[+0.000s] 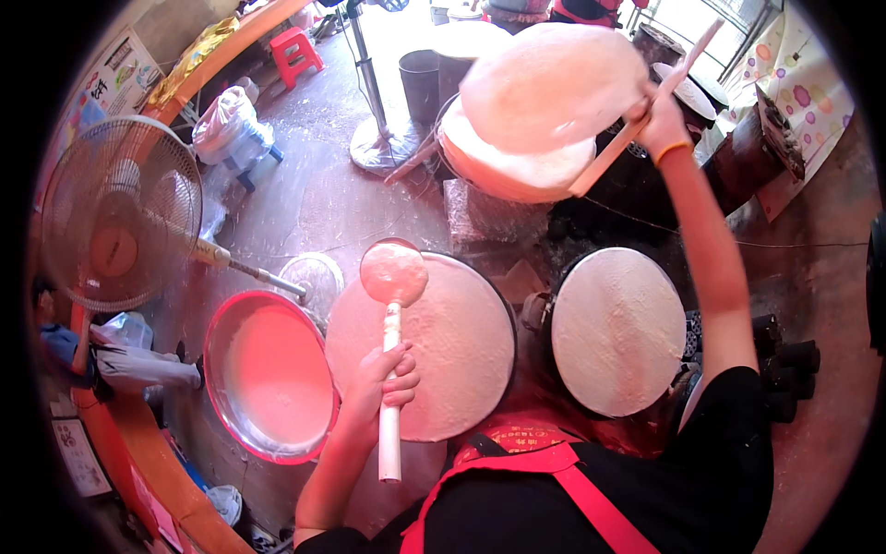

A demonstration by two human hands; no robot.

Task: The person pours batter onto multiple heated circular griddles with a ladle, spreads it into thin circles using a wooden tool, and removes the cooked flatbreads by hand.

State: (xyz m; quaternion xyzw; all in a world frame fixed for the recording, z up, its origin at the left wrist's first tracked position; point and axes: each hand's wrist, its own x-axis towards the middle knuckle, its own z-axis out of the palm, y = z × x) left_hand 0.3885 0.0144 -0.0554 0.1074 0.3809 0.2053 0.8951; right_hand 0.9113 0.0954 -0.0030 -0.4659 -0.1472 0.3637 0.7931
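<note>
My left hand is closed around the pale handle of a ladle, its round bowl filled with pinkish batter. Beneath it lies a large round griddle coated with a pale layer of batter. To the right, a second round griddle carries a similar pale sheet. Stretched far forward, my right hand grips a flat wooden stick and the edge of a thin, round pancake. That pancake hangs over a stack of pancakes in a round holder. The grip on its edge is partly hidden.
A red-rimmed tub of batter stands left of the griddles. A standing fan leans in at the left, near another person. Farther off are a fan stand, a red stool and stoves. Dark briquettes sit at the right.
</note>
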